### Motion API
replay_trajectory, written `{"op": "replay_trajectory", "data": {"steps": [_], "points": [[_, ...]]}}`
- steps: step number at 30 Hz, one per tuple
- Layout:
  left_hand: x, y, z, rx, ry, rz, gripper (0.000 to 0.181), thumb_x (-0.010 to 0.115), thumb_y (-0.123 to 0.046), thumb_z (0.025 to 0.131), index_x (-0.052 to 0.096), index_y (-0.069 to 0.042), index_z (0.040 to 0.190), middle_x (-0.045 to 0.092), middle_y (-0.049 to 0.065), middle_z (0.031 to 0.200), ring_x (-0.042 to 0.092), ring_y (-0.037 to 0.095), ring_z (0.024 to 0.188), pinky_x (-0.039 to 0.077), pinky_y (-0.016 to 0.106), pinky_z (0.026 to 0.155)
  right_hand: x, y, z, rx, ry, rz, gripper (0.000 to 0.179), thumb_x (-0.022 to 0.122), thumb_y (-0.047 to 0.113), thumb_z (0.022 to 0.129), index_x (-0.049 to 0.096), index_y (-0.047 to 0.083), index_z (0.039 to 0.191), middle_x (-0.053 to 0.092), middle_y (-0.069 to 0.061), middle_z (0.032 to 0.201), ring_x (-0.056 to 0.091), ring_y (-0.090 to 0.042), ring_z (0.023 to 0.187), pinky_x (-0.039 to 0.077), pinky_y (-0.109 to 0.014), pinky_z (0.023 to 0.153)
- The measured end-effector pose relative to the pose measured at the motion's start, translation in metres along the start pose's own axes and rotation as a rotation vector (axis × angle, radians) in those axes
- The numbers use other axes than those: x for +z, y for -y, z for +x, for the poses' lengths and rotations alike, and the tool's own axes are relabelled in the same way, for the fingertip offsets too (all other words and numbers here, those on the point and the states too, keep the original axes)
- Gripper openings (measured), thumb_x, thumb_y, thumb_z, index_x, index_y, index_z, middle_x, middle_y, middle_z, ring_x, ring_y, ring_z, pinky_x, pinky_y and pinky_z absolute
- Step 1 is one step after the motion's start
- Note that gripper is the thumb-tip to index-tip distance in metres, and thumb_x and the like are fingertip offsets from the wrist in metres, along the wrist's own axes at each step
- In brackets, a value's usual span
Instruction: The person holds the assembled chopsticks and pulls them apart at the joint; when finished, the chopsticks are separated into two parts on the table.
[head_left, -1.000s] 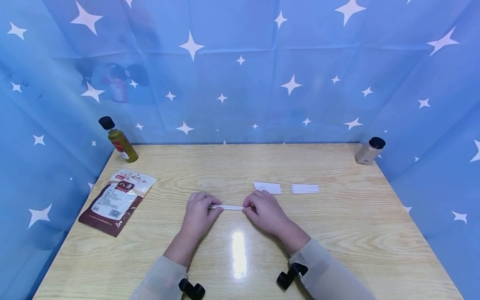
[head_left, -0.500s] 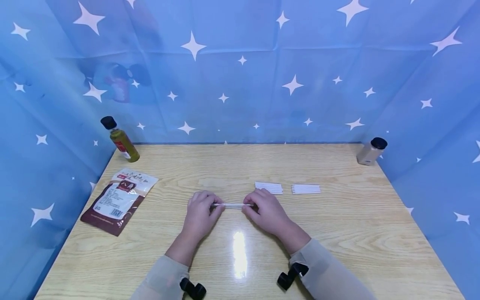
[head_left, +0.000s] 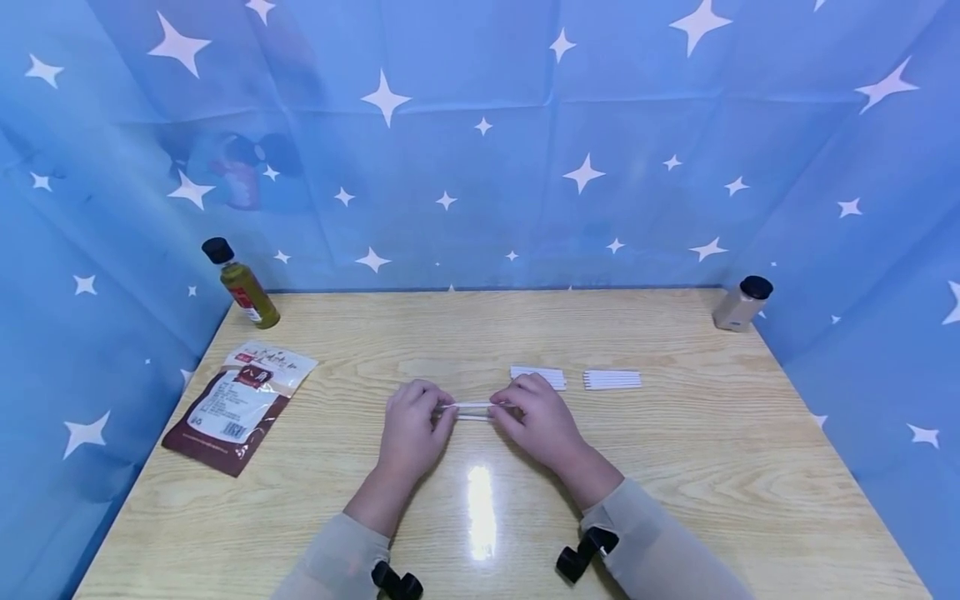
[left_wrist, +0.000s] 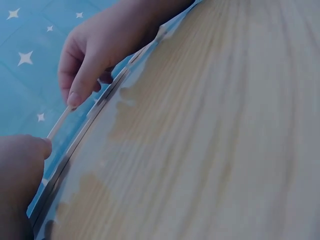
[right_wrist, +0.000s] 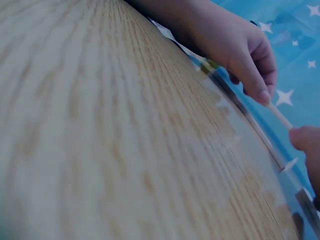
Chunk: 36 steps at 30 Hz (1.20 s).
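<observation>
A thin white stick (head_left: 472,405) spans the gap between both hands, raised a little from the table. My left hand (head_left: 416,427) pinches its left end between thumb and fingers. At the other end, the thumb and fingers of my right hand (head_left: 536,421) pinch it too. Another white stick (head_left: 474,417) lies just in front of it, partly hidden by the hands. In the left wrist view, the held stick (left_wrist: 59,122) runs between the fingertips of both hands, above the tabletop. Two rows of similar white sticks (head_left: 557,377) (head_left: 612,380) lie just beyond the right hand.
A brown-and-white food pouch (head_left: 240,408) lies at the left of the wooden table (head_left: 712,475). Behind it stands a bottle of yellow-green liquid (head_left: 249,293). A small black-capped jar (head_left: 741,303) stands at the back right. A blue star-patterned cloth (head_left: 480,208) surrounds the back and sides.
My left hand has shifted slightly right, and the held stick has come up. A gap now shows between it and the stick in front, where a single line showed before.
</observation>
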<state>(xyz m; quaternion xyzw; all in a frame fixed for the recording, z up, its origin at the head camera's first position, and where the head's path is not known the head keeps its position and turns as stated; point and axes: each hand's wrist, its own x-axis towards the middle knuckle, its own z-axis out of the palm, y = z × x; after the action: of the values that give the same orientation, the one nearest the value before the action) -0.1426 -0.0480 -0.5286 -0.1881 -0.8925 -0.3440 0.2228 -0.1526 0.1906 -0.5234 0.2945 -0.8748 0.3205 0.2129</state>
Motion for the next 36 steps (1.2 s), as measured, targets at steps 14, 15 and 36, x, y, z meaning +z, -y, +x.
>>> {"op": "replay_trajectory", "data": {"steps": [14, 15, 36], "points": [[0.023, -0.019, 0.003, 0.019, 0.019, -0.005, 0.007, 0.082, -0.011, 0.092, 0.076, -0.011, 0.095, 0.066, 0.002, 0.099, 0.064, 0.025, 0.09, 0.051, 0.051, 0.086, -0.01, -0.006, -0.008, 0.039, 0.035, -0.05, 0.009, 0.084, 0.018, 0.093, 0.076, 0.014, 0.094, 0.069, 0.004, 0.094, 0.062, -0.02, 0.093, 0.055, -0.04, 0.084], [0.025, -0.02, 0.003, 0.026, 0.015, 0.003, 0.006, 0.082, -0.011, 0.092, 0.076, -0.011, 0.096, 0.066, 0.002, 0.098, 0.064, 0.025, 0.09, 0.052, 0.051, 0.086, -0.011, -0.007, -0.009, 0.042, 0.035, -0.047, 0.009, 0.084, 0.018, 0.093, 0.076, 0.014, 0.094, 0.069, 0.004, 0.094, 0.063, -0.02, 0.093, 0.055, -0.04, 0.085], [0.05, -0.049, 0.011, 0.094, 0.047, 0.052, 0.008, 0.082, -0.022, 0.095, 0.079, -0.016, 0.099, 0.075, -0.002, 0.097, 0.068, 0.023, 0.093, 0.052, 0.046, 0.085, -0.055, -0.03, -0.044, 0.046, -0.075, -0.026, 0.011, 0.085, 0.009, 0.09, 0.075, 0.011, 0.093, 0.068, 0.005, 0.092, 0.059, -0.014, 0.087, 0.051, -0.035, 0.076]]}}
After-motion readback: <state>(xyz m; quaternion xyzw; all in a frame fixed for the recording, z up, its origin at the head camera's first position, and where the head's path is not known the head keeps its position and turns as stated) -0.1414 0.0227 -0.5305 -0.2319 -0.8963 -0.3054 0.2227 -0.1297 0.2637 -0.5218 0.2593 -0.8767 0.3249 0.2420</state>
